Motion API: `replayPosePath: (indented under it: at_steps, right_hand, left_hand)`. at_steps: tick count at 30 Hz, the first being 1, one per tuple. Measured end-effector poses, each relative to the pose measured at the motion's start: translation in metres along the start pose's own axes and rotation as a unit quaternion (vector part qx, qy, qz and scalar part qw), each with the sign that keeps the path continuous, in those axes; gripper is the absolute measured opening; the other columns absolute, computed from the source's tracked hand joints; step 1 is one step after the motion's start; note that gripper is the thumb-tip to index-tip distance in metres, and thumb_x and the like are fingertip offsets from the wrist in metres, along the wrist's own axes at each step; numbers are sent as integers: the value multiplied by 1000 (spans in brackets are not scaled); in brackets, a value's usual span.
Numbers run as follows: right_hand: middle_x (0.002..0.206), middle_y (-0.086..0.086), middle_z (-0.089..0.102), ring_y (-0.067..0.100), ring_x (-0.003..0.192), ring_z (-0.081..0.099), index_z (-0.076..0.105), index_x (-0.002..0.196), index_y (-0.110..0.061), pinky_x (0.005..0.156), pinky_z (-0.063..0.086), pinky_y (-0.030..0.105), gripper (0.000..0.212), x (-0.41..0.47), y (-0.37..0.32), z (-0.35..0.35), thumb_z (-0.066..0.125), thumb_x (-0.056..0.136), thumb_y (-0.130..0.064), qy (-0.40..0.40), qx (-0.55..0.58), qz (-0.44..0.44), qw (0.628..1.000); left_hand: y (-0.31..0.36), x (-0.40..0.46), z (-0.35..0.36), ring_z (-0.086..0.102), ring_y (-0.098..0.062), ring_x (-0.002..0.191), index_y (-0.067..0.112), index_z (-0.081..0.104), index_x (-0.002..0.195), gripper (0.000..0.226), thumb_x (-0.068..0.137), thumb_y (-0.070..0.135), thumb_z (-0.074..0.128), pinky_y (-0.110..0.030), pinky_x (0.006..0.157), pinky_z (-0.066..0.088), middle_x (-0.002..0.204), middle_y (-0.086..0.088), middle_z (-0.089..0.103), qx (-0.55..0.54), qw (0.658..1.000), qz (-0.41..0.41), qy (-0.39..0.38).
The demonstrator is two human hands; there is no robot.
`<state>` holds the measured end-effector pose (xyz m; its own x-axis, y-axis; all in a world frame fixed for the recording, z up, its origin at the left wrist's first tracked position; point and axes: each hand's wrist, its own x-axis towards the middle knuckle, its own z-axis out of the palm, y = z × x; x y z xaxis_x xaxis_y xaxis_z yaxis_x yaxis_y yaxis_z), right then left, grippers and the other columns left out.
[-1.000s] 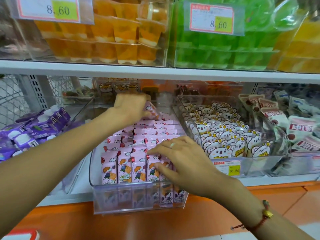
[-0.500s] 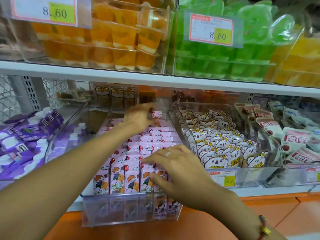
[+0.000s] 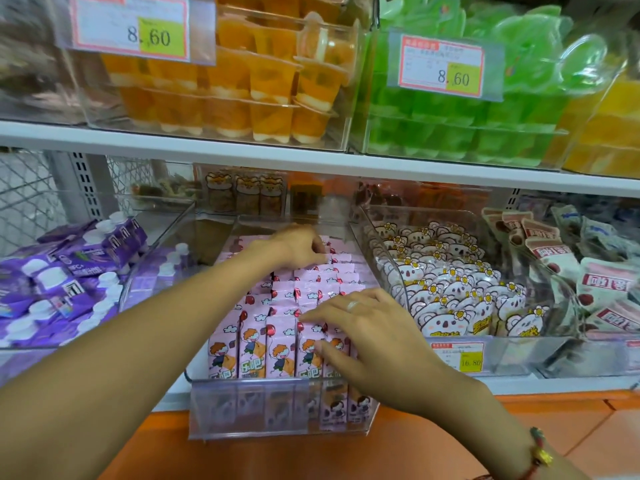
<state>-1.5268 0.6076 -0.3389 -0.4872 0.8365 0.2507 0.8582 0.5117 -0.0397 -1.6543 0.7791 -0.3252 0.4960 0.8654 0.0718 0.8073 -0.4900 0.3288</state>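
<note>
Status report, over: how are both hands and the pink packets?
Left hand on back row of pink packets, grip unclear. Right hand open, resting on front row. Nothing in the way.

The left hand (image 3: 298, 245), which earlier held one of the packets (image 3: 311, 289) raised above the back rows, is now lower at mid-frame, fingertips down among them.

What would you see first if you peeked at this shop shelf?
Probably the two hands in the middle clear bin of pink packets. The left hand reaches to the back rows, and the right hand rests on the front ones. Above them, orange jelly cups on the left and green jelly cups on the right glow brightly.
</note>
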Motion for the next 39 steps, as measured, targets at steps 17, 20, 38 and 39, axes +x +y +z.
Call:
replayPosePath:
  at_steps: [17, 20, 38, 39]
  right_hand:
    - [122, -17, 59, 5, 110, 51, 55, 126, -36, 94, 24, 21, 31, -2, -1, 3, 47, 96, -39, 36, 16, -4, 999]
    - [113, -21, 58, -1, 103, 50, 57, 119, -33, 83, 34, 19, 23, -1, -4, 2, 49, 97, -34, 103, 107, 38, 988]
    - [90, -8, 72, 3, 83, 67, 59, 115, -13, 75, 51, 16, 29, 18, -33, -8, 62, 90, -28, 133, 659, 225, 706]
    - [85, -6, 73, 4, 78, 68, 60, 110, -12, 66, 52, 15, 24, 18, -34, -8, 62, 90, -26, 144, 667, 219, 698]
  left_hand:
    - [20, -70, -27, 64, -19, 96, 9, 58, 112, 18, 98, 19, 50, -31, 84, 53, 102, -5, 67, -502, 766, -109, 387]
    - [24, -113, -27, 65, -7, 84, 20, 58, 100, 6, 97, 22, 53, -19, 74, 54, 91, 4, 67, -519, 743, -59, 418]
    - [37, -170, 15, 60, 10, 88, 41, 58, 101, 35, 84, 11, 62, -10, 65, 47, 97, 28, 60, -480, 846, 9, 231]
    - [37, -171, 16, 59, 7, 88, 44, 56, 101, 38, 78, 16, 66, -9, 63, 47, 96, 26, 59, -468, 856, 10, 219]
